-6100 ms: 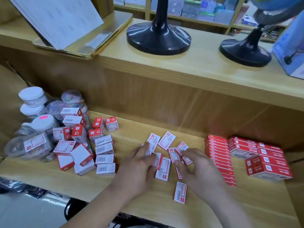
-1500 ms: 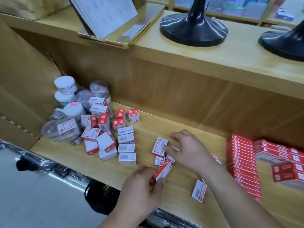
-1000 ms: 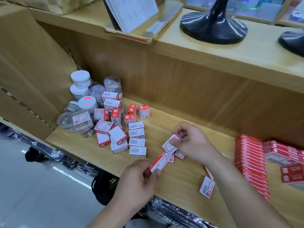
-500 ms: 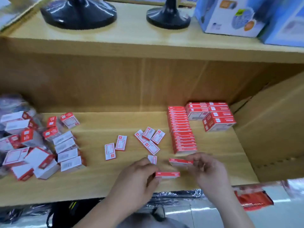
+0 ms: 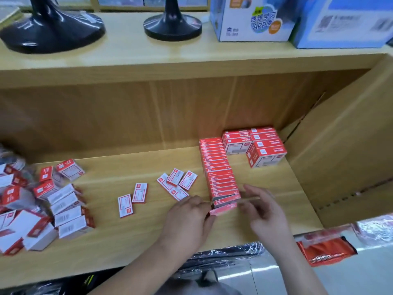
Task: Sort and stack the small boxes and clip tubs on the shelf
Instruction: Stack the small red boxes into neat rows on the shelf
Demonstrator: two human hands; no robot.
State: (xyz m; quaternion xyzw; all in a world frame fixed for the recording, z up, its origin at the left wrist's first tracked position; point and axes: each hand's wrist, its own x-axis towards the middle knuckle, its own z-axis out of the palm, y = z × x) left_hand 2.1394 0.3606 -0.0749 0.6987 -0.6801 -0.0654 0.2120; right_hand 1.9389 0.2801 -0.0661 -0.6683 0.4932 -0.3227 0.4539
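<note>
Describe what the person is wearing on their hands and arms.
Nothing visible is worn. The left hand and right hand have no gloves, and no watch, bracelet or sleeve shows up to the frame edge. No ring shows, though the right hand's fingers are blurred.

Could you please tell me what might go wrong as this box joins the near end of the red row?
1. The left hand pinches a flat red box at the near end of the row of boxes; a skewed push might topple or bend the row.
2. The right hand, blurred beside the row's end, may knock it.
3. The loose boxes lie near the left wrist and could be swept aside.
</note>
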